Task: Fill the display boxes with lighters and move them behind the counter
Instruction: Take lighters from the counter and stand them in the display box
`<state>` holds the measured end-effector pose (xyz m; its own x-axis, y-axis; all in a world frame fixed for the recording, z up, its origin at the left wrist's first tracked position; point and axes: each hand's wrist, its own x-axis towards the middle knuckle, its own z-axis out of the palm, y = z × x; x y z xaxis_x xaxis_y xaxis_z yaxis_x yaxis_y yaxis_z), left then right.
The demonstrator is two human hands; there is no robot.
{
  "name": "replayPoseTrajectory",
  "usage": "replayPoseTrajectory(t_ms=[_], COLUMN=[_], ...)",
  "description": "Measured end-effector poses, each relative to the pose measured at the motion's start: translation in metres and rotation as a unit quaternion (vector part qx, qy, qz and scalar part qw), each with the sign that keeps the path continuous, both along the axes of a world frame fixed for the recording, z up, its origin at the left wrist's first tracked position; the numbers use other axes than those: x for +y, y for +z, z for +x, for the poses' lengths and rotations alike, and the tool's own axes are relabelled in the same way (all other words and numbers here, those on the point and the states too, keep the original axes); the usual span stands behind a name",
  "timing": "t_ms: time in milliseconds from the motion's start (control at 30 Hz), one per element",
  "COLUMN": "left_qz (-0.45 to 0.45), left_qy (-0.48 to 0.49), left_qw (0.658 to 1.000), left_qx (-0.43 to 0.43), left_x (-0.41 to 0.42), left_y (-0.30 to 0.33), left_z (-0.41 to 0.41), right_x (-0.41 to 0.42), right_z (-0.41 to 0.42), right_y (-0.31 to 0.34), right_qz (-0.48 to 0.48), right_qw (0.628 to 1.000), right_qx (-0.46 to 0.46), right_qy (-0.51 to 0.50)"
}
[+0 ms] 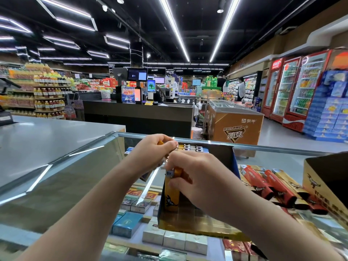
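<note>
A dark blue and gold display box (188, 221) stands on the glass counter (79, 178) in front of me, with rows of lighters (192, 147) showing at its far end. My right hand (195, 178) grips an orange lighter (171, 193) upright at the box's near left side. My left hand (154, 153) is just above and behind it, its fingers pinching another orange lighter (160, 142), mostly hidden. Loose red and gold lighters (271, 183) lie on the glass to the right.
A second gold display box (323, 187) stands open at the right edge. Cigarette packs (128, 223) fill the case under the glass. A grey counter (47, 136) lies to the left. Beyond are a dark checkout desk (139, 113), an orange freezer (235, 125) and drink fridges (295, 89).
</note>
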<state>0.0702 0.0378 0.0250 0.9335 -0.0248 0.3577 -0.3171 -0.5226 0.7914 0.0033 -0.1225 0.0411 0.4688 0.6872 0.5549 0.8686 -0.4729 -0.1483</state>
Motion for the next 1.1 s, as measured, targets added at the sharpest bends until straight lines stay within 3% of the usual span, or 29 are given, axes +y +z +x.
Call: replayPoseTrajectory(t_ms=[233,333,400,467,567,700,833,967,1100], left_qz=[-0.037,-0.210,-0.333,-0.391,-0.364,-0.356,-0.391,-0.368,-0.305], left_qy=[0.004,-0.036,-0.115,-0.190,-0.234,-0.218,-0.249,-0.327,-0.333], left_qw=[0.999,0.977,0.936,0.901,0.901,0.905,0.881,0.865,0.888], left_qx=[0.002,0.013,0.009,-0.001,-0.031,-0.081,-0.098,-0.093,-0.085], left_x=[-0.004,0.000,0.004,0.004,0.000,-0.004,-0.007,-0.020,-0.021], left_y=[0.004,0.016,0.024,0.028,0.032,0.033,0.037,0.035,0.031], left_z=[-0.003,-0.010,-0.017,-0.023,-0.028,-0.032,-0.036,-0.035,-0.032], right_x=[-0.001,-0.005,-0.006,-0.007,-0.010,-0.015,-0.010,-0.007,-0.009], right_z=[-0.001,0.002,0.004,0.006,0.009,0.009,0.005,0.004,0.008], right_y=[-0.004,-0.003,-0.002,0.000,0.005,0.010,0.007,0.002,0.006], right_qz=[-0.029,0.007,0.036,0.089,0.192,0.277,0.224,0.193,0.208], right_qw=[0.986,0.994,0.996,0.993,0.979,0.958,0.971,0.978,0.975], right_qx=[-0.143,-0.090,-0.062,-0.049,-0.011,0.038,0.027,-0.030,-0.001], right_qy=[-0.085,-0.057,-0.052,-0.056,-0.067,-0.061,-0.077,-0.075,-0.072])
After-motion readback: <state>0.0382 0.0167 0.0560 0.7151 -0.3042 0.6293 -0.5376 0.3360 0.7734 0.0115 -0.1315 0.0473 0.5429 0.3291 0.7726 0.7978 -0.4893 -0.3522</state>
